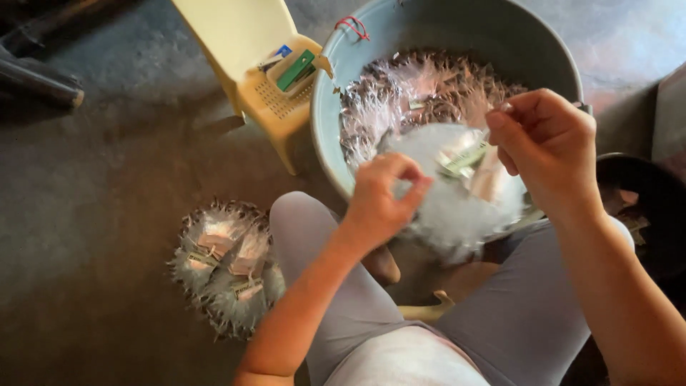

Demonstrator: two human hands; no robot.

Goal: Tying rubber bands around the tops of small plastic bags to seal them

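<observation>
Both hands hold a round bundle of small clear plastic packets [450, 196] over my lap. My left hand [382, 196] pinches the bundle's left edge with fingers closed. Fingers curled, my right hand [547, 146] grips its upper right edge. A small paper label shows inside the bundle. Behind it stands a large grey basin [429, 28] with several loose clear packets [414, 93] heaped in it.
Two finished round bundles [225, 264] lie on the concrete floor left of my knee. A small yellow plastic chair [250, 43] beside the basin carries a green stapler [295, 70]. A dark container [643, 200] stands at the right. Red string hangs on the basin's rim.
</observation>
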